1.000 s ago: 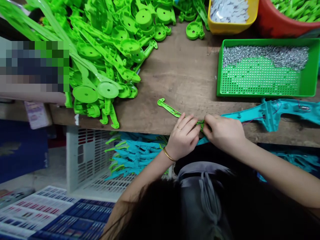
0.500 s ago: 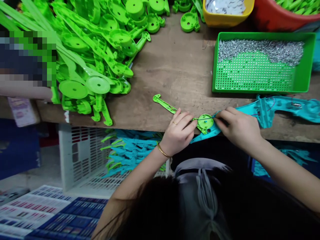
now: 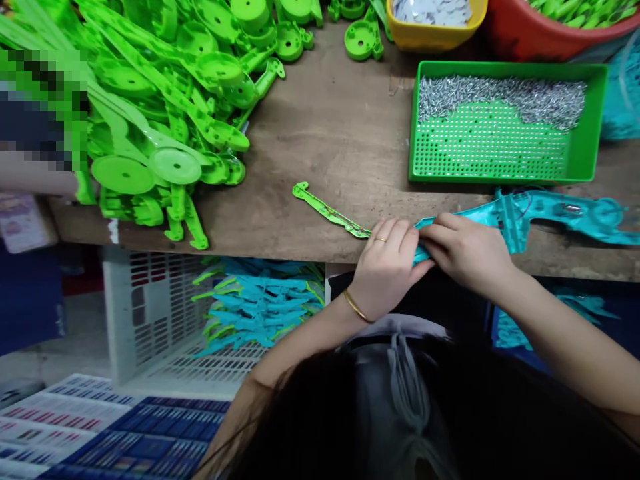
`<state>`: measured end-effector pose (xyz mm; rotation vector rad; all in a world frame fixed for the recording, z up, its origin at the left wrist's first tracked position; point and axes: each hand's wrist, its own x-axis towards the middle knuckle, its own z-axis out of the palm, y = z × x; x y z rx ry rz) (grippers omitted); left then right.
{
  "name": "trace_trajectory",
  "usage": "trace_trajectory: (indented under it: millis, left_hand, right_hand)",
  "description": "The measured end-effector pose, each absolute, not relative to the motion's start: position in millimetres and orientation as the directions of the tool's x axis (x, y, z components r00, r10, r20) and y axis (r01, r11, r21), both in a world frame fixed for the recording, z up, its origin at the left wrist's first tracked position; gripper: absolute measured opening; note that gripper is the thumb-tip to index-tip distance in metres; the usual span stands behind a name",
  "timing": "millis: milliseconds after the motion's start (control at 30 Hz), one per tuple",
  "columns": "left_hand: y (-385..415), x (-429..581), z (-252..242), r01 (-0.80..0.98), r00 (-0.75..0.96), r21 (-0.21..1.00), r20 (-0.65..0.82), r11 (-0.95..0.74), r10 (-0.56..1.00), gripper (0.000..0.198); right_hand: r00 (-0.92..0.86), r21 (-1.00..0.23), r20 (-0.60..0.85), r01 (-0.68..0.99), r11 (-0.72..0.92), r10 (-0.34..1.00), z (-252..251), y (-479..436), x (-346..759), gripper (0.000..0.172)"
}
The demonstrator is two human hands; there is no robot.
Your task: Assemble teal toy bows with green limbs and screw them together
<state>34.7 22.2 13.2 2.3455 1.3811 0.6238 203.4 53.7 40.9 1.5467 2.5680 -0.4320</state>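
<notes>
A long blue plastic shell point(image 3: 490, 217) with thin wires inside lies along the table's front edge. Joined or laid against its left end is a slim green plastic arm point(image 3: 327, 212), wires running down its channel. My left hand point(image 3: 387, 263) is closed over the green arm's round end, which it hides. Close beside it, my right hand point(image 3: 463, 250) pinches at the left part of the blue shell with thumb and fingers together. The fingertips of both hands nearly meet, and any small piece between them is hidden.
Green plastic parts point(image 3: 175, 80) are heaped at the left. A green basket point(image 3: 507, 179) of small metal screws stands behind the blue shell. Beyond are a yellow bin point(image 3: 435, 37) and a red tub point(image 3: 560, 43). Below the edge, a white crate point(image 3: 145, 320) holds blue-green assemblies.
My left hand has slid right and now covers the round green end that was visible before. My right hand stays near the blue shell. The whole view has shifted slightly.
</notes>
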Motion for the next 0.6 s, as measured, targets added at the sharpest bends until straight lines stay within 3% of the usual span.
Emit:
trace_trajectory:
  millis: [167, 333, 600]
  left_hand:
    - [23.0, 34.5, 6.8, 0.747, 0.466, 0.422, 0.219, -0.514, 0.857, 0.040]
    - [25.0, 34.5, 6.5, 0.753, 0.486, 0.387, 0.219, -0.533, 0.846, 0.039]
    - [25.3, 34.5, 1.7, 0.753, 0.503, 0.328, 0.272, -0.571, 0.820, 0.041]
  right_hand:
    - [-0.374, -0.388, -0.149, 0.873, 0.294, 0.915, 41.0, 53.3, 221.0, 0.023]
    - [-0.301, -0.315, -0.154, 0.918, 0.242, 0.941, 39.4, 59.4, 219.9, 0.022]
    - [-0.274, -0.240, -0.297, 0.949, 0.206, 0.915, 43.9, 75.5, 213.8, 0.020]
